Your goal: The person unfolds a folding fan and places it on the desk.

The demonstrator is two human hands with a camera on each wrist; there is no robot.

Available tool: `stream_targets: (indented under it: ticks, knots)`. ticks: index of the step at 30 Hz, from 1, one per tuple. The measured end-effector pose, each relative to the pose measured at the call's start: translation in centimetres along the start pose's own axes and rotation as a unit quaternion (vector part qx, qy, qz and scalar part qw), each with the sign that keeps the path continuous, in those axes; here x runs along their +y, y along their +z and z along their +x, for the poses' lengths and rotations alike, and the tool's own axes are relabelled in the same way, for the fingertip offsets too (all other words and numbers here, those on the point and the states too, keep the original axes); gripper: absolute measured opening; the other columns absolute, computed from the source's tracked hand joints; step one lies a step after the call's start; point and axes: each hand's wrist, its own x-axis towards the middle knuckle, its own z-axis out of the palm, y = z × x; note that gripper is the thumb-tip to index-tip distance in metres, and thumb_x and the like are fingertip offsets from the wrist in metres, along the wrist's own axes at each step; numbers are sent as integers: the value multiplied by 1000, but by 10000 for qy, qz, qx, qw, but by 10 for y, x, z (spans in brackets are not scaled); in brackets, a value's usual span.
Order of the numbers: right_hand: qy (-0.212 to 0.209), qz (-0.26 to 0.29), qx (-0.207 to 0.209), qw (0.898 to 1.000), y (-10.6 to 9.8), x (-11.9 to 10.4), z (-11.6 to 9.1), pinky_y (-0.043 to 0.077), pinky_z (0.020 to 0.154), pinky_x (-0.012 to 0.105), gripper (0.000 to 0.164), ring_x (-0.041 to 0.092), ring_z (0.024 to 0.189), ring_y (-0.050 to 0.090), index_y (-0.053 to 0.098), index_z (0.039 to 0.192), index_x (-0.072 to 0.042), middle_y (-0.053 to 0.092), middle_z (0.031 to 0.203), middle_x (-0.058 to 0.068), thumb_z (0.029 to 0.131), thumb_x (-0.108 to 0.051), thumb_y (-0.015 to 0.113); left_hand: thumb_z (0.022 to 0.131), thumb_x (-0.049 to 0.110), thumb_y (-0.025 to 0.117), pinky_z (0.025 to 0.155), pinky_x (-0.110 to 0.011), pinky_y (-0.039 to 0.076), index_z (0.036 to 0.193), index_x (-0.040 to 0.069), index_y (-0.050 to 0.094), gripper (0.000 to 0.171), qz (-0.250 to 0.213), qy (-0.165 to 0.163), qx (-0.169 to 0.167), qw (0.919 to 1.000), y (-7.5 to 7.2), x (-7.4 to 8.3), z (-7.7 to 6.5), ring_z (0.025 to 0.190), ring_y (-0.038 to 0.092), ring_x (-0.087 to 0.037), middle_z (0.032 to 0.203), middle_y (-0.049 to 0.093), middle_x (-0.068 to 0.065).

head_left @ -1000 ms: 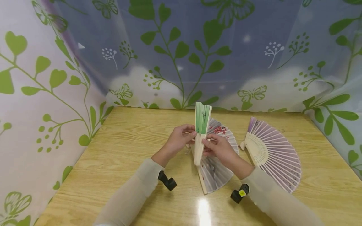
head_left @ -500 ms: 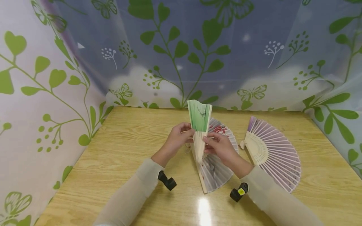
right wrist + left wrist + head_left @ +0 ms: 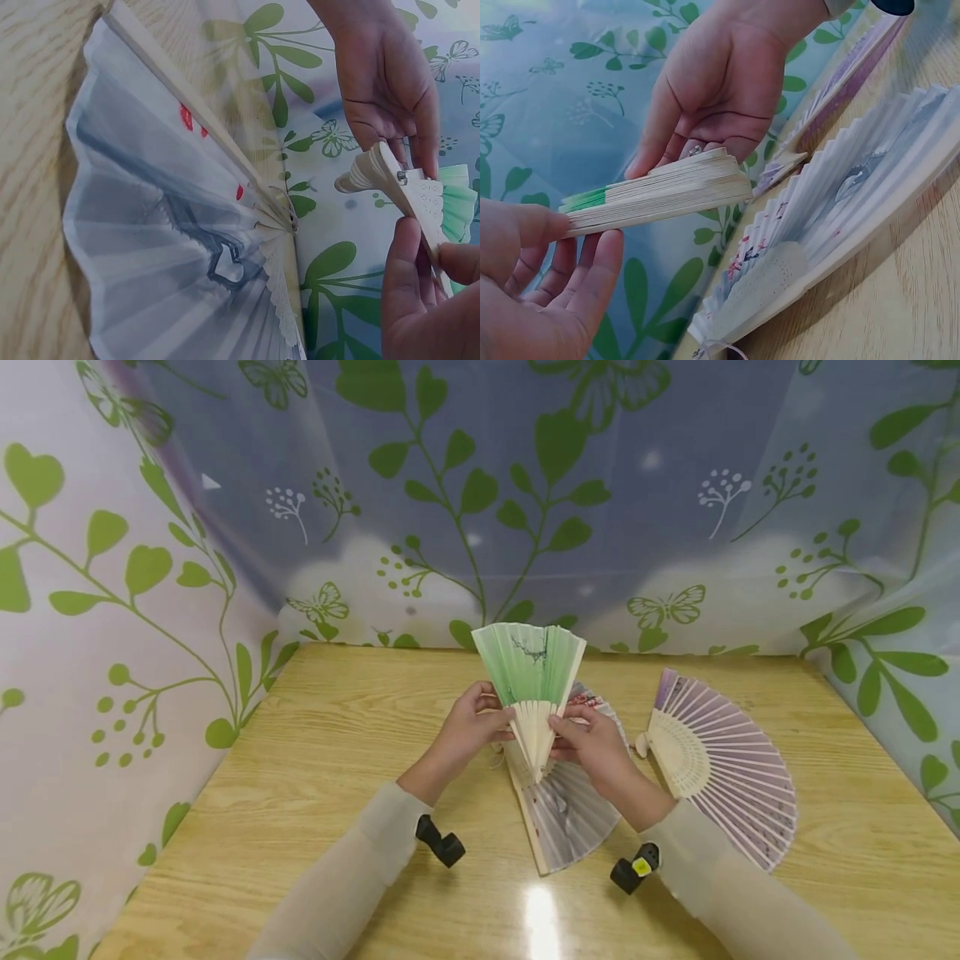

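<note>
Between both hands is a green folding fan (image 3: 528,660) with pale slats, partly spread and held up over the table. My left hand (image 3: 472,722) pinches its left outer slat between thumb and fingers. On the other side, my right hand (image 3: 592,743) pinches the right outer slat. The fan's pivot end points down toward me, and its dark branch print shows at the top. Behind and below it lies a spread grey-white folding fan (image 3: 573,818) with red blossoms, partly hidden by the green fan and the right hand. In the right wrist view, the pivot rivet (image 3: 403,177) shows.
A spread purple folding fan (image 3: 731,768) lies at the right of the wooden table (image 3: 337,735). A curtain (image 3: 480,527) printed with leaves and butterflies stands along the back and sides. Black wrist cameras (image 3: 442,843) sit on both sleeves.
The green fan has spread from nearly closed to a partly opened wedge. The hands have moved slightly apart, each still holding an outer slat. The two fans on the table have stayed in place.
</note>
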Motion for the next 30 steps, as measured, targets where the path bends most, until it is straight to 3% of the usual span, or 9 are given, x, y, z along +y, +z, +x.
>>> stream_targets:
  ticks: [8,13,15,19,22,24,26,30]
  knots:
    - [2,88,416,9991,-1,-1,2,57,64,22,29,9,69,66,39,119,3,64,82,-2,98,-6,57,98,1,55,82,-36,58,126,0,42,31,-173,-54,193,9997,-3,-1,-2,91,60,-18,108,51,-14]
    - [-261,278,617,9974,0,-2,3,58,62,25,45,11,63,66,22,123,-5,65,76,0,96,0,57,98,2,54,83,-36,58,121,3,40,26,-261,-91,191,9994,-5,-2,-3,91,57,-18,103,49,-11]
    - [-457,66,622,9970,-1,-3,2,59,63,27,48,13,61,66,20,127,-6,64,74,0,96,1,57,99,3,54,83,-36,58,121,3,40,26,-279,-89,182,9994,-6,-2,-3,91,56,-18,102,49,-11]
    - [-839,-678,530,9928,-1,-3,0,60,66,32,40,16,64,65,32,130,-2,57,71,4,97,1,55,99,5,53,82,-35,58,123,4,41,27,-272,-113,265,9992,-7,-4,-2,92,56,-19,106,51,-12]
    - [-1004,-1192,457,9867,-2,-4,-2,60,71,37,26,19,72,65,46,122,3,57,75,9,97,1,53,100,5,53,81,-34,58,125,4,41,28,-267,-131,379,9988,-9,-4,-3,94,57,-20,110,52,-15]
    - [-1114,-1572,426,9803,-2,-3,-3,60,74,41,22,24,78,66,51,117,4,61,82,14,95,4,52,100,5,53,81,-33,58,126,4,41,29,-251,-122,449,9986,-10,-4,-3,95,58,-21,112,53,-17]
    - [-1285,-2147,438,9672,-4,-3,-3,59,73,42,24,28,84,66,54,116,2,66,88,17,92,4,53,100,4,53,80,-33,58,126,3,42,29,-241,-105,519,9983,-12,-5,-3,94,59,-21,113,54,-17]
    - [-1746,-3319,506,9256,-7,-3,-4,56,72,39,24,30,87,68,57,111,-3,70,89,13,88,1,63,99,3,53,84,-39,58,120,3,41,24,-229,-97,656,9975,-16,-4,-3,89,61,-20,107,53,-15]
